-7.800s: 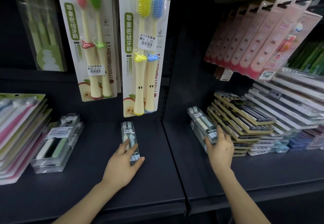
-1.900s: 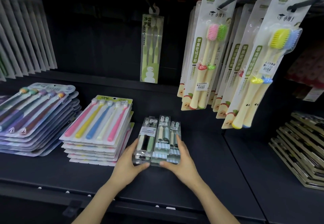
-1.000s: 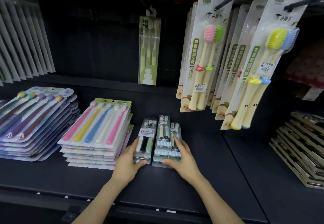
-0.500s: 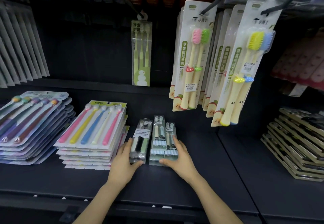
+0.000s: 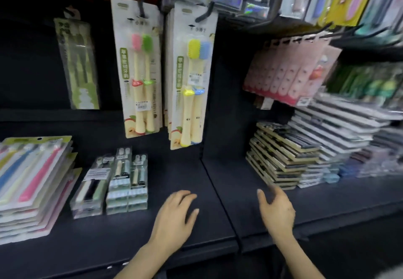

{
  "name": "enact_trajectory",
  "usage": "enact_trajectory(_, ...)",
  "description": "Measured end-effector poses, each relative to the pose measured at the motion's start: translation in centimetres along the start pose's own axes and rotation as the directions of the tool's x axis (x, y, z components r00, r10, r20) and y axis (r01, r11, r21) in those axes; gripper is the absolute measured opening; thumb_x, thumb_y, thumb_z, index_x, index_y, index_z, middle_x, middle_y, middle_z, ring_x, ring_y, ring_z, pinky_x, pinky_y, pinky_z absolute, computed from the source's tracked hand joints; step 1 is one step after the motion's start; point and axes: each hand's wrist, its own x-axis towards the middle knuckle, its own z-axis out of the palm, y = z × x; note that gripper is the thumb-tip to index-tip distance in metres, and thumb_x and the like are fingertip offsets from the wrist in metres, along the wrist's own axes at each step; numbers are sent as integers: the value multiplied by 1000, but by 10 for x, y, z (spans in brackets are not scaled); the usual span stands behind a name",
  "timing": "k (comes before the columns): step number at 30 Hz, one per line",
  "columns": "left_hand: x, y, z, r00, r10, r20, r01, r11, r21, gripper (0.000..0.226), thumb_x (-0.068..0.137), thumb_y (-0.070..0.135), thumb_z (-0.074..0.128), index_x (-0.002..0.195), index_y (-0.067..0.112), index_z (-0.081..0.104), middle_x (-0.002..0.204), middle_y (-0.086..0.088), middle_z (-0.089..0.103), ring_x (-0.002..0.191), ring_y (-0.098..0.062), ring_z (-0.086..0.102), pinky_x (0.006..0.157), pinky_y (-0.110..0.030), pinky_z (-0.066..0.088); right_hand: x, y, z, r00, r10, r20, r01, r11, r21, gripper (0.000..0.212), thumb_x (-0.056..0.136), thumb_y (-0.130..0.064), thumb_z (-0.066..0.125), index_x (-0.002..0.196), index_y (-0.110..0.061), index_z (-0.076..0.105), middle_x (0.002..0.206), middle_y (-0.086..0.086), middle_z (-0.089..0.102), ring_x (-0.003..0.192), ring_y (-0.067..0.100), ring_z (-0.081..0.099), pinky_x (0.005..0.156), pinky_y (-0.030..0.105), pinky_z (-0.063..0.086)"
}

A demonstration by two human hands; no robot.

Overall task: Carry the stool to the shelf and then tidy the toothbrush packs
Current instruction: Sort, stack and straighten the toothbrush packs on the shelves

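Black shelf (image 5: 178, 169), pink-and-green brush pack (image 5: 139, 67), yellow-and-blue brush pack (image 5: 193, 75), gold-edged black stack (image 5: 283, 154), pink hanging cards (image 5: 290, 75)

Your left hand (image 5: 176, 215) reaches forward palm down, fingers loosely bent and holding nothing, while your right hand (image 5: 277, 211) stretches out apart from it, fingers relaxed, slightly blurred.

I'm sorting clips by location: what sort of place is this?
Probably a shop's toothbrush aisle: hanging toothbrush packs carry price stickers, and clear boxed packs lie stacked on a dark display shelf.
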Motion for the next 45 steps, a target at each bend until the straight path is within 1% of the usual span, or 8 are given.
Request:
enact_trajectory(8, 107, 79, 70, 971, -176, 162, 226, 897, -379, 52, 96, 45, 41, 141, 20, 40, 141, 3, 43, 128, -11, 40, 104, -16, 27, 100, 43, -52, 963, 90, -254, -44, 983, 181, 66, 93, -48, 47, 143, -7, 35, 143, 17, 40, 127, 33, 43, 101, 42, 37)
enact_trajectory(17, 202, 169, 129, 711, -351, 609, 698, 248, -672, 107, 57, 92, 41, 146, 32, 31, 149, 5, 38, 134, -18, 38, 110, -41, 32, 160, 66, -52, 989, 139, -59, -112, 939, 326, 86, 78, -78, 31, 145, -23, 34, 141, 10, 44, 121, 27, 48, 100, 40, 36)
enact_trajectory(22, 238, 190, 135, 665, -360, 654, 707, 20, -707, 105, 55, 87, 56, 140, 29, 42, 134, -1, 56, 111, -19, 57, 72, -30, 49, 177, 61, -53, 990, 142, -15, -126, 919, 373, 74, 85, -66, 44, 144, -20, 37, 140, 6, 50, 127, 27, 46, 102, 40, 35)
enact_trajectory(26, 245, 199, 135, 644, -416, 643, 695, -35, -718, 123, 44, 74, 78, 147, 31, 26, 135, -5, 53, 114, -26, 57, 95, -45, 49, 178, 54, -52, 991, 128, 37, -132, 909, 396, 84, 81, -70, 50, 149, -30, 22, 151, -1, 37, 133, 27, 41, 106, 44, 32)
enact_trajectory(30, 242, 198, 133, 602, -460, 653, 705, -79, -705, 117, 48, 66, 80, 145, 29, 27, 123, -9, 59, 102, -27, 63, 71, -37, 56, 180, 54, -53, 990, 59, 126, -102, 922, 372, 82, 80, -66, 55, 148, -33, 24, 149, -2, 40, 132, 24, 43, 105, 44, 35)
enact_trajectory(34, 244, 205, 131, 640, -450, 623, 642, -133, -755, 87, 72, 47, 75, 143, 31, 27, 116, -10, 62, 93, -25, 65, 62, -33, 53, 192, 55, -57, 962, 78, 260, -232, 733, 640, 41, 86, -59, 54, 117, -32, 46, 126, 1, 54, 117, 22, 51, 102, 43, 41)
enact_trajectory(38, 247, 215, 127, 663, -416, 622, 605, -191, -773, 54, 78, 37, 74, 124, 22, 49, 104, -12, 68, 89, -29, 69, 65, -36, 56, 194, 48, -52, 939, 84, 332, -298, 678, 672, 35, 88, -51, 56, 109, -26, 43, 118, 8, 56, 107, 24, 56, 96, 47, 47)
enact_trajectory(45, 230, 209, 126, 750, -435, 499, 535, -44, -843, 56, 78, 26, 68, 129, 38, 49, 111, -6, 68, 95, -26, 68, 70, -38, 57, 174, 40, -59, 953, 8, 302, -240, 627, 741, 30, 93, -29, 54, 120, -39, 45, 126, -4, 55, 113, 14, 55, 99, 40, 46)
